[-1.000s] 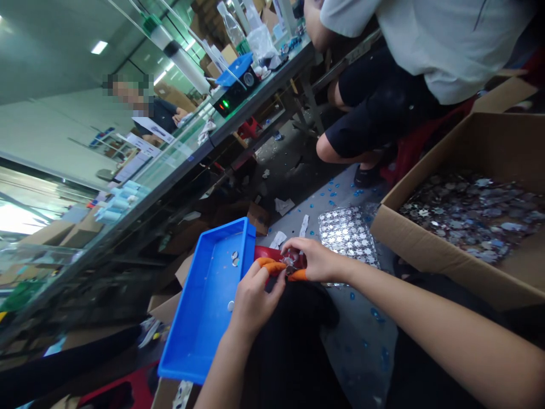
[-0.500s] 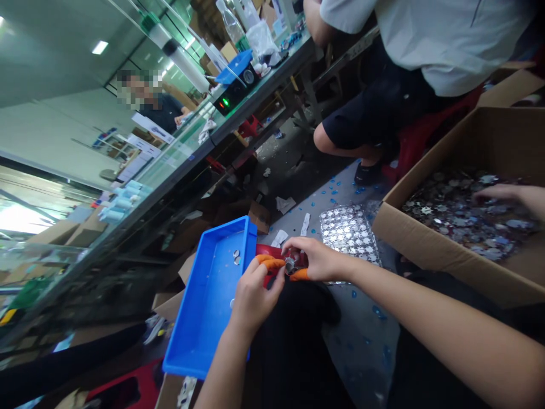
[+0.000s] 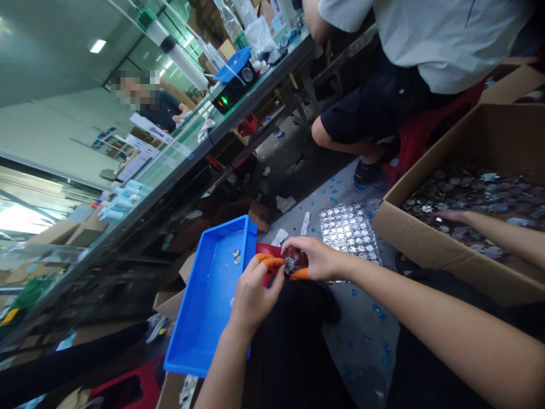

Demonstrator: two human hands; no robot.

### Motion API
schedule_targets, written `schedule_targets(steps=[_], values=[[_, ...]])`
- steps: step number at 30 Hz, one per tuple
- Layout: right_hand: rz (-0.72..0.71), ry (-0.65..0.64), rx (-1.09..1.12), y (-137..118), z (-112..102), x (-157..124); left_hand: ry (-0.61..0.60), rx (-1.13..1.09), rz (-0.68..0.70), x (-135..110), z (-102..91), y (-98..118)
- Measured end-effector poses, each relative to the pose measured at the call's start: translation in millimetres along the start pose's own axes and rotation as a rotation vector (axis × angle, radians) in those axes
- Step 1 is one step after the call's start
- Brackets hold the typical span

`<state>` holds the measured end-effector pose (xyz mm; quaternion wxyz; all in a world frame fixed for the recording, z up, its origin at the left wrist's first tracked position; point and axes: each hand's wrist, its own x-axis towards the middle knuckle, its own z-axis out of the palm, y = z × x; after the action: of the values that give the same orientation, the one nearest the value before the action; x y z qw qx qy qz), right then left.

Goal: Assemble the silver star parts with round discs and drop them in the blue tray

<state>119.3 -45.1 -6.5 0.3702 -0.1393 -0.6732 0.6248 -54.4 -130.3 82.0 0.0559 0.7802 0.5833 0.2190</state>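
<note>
Between my two hands, above my lap, is a small shiny metal piece (image 3: 290, 264); its exact kind is too small to make out. My left hand (image 3: 258, 289) pinches it from the left, an orange finger cover on one finger. From the right, my right hand (image 3: 317, 258) grips the same piece with curled fingers, an orange cover on one of them. Beside my left hand lies a tilted blue plastic tray (image 3: 204, 307) with a few small round metal pieces (image 3: 237, 255) in it.
A cardboard box (image 3: 447, 244) of loose silvery pieces stands at right, another person's hand (image 3: 453, 217) reaching in. Behind my right hand is a tray of silvery pieces (image 3: 351, 230) in rows. A seated person (image 3: 426, 51) is near the long workbench (image 3: 179, 165). Blue bits dot the floor.
The other person's hand in the cardboard box has moved left and towards me. My own hands keep almost the same place and hold on the metal piece.
</note>
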Motion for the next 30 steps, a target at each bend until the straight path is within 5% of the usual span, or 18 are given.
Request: schedule_targets(steps=[9, 16, 24, 27, 30], values=[[-0.003, -0.019, 0.021, 1.5, 0.9, 0.8, 0.022, -0.050, -0.049, 0.7, 0.5, 0.2], [0.107, -0.043, 0.209, -1.4, 0.9, 1.5, 0.078, -0.452, -0.469, -4.7, 3.3, -14.5], [0.116, -0.047, 0.196, -6.1, -0.8, -1.0, 0.005, -0.648, -0.653, -9.4, 16.7, -4.8], [0.151, -0.014, 0.157, -2.8, -2.3, -2.6, 0.065, -0.628, -0.703, -21.7, -1.6, -34.8], [0.187, 0.023, 0.128, 1.8, -2.5, -3.5, 0.099, -0.124, -0.671, -51.4, -27.8, -89.1]])
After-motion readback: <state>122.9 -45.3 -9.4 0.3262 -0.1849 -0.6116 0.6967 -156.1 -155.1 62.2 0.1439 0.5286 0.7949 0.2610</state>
